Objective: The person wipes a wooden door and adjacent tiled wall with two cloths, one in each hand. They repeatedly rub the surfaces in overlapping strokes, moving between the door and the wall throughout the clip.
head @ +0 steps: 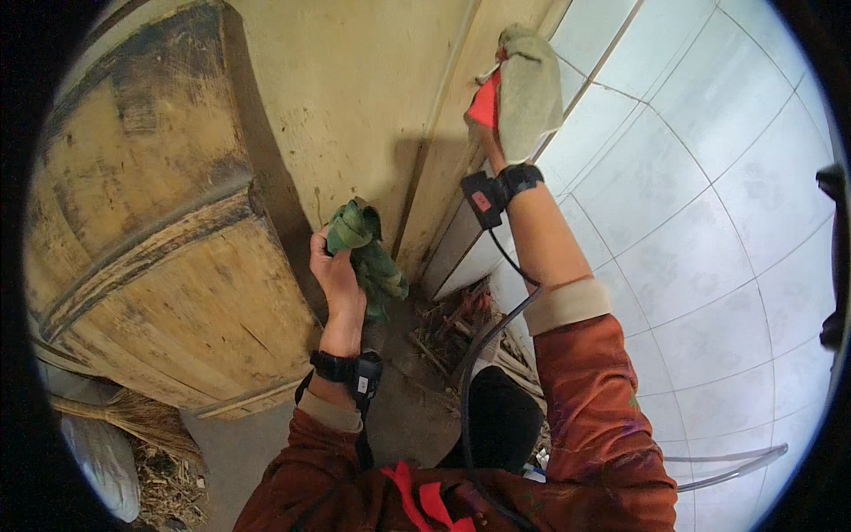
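My left hand grips a bunched green cloth in front of a yellowish wooden panel. My right hand is raised near the edge where the panel's frame meets the white tiled wall. It is mostly hidden behind a pale, greyish cloth mitt or pad with a red part; the fingers do not show. A black strap with a small box sits on each wrist, and a black cable runs down from the right one.
A large worn wooden barrel or tub stands at the left. A straw broom and a pale plastic bag are at lower left. Sticks and plant scraps lie on the floor by the tiled wall. A grey hose juts in at lower right.
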The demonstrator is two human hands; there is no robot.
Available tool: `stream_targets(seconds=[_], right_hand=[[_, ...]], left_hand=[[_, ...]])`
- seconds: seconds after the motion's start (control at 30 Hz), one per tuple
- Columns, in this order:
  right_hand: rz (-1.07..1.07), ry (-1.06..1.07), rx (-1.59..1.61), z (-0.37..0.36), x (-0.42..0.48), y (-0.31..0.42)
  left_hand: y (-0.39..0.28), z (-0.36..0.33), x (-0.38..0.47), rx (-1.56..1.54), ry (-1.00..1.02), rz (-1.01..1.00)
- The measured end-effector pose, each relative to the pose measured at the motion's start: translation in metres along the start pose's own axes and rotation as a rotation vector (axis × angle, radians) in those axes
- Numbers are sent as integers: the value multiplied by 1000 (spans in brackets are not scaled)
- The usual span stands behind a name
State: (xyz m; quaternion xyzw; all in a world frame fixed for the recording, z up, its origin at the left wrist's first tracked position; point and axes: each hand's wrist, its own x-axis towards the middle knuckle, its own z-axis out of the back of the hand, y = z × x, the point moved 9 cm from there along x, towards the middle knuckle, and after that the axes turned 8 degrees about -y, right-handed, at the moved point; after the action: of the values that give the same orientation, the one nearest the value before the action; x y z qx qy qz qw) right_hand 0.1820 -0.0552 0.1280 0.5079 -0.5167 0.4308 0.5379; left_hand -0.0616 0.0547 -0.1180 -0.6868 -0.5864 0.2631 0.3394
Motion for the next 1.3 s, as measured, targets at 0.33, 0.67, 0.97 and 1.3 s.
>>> stream_targets(seconds=[0.33,0.67,0.97,1.3], right_hand=[[-472,40,165,10,-143,-39],[-998,369,134,13,-271,0],[-907,211,432,-47,-175,-34],[-1177,448,354,-28,-347,28]], left_hand=[[1,6,4,28,-29,24],[4,8,6,1,-55,31],[-15,14,12,-42,-106,-26],[-16,15,11,-25,-127,-50]])
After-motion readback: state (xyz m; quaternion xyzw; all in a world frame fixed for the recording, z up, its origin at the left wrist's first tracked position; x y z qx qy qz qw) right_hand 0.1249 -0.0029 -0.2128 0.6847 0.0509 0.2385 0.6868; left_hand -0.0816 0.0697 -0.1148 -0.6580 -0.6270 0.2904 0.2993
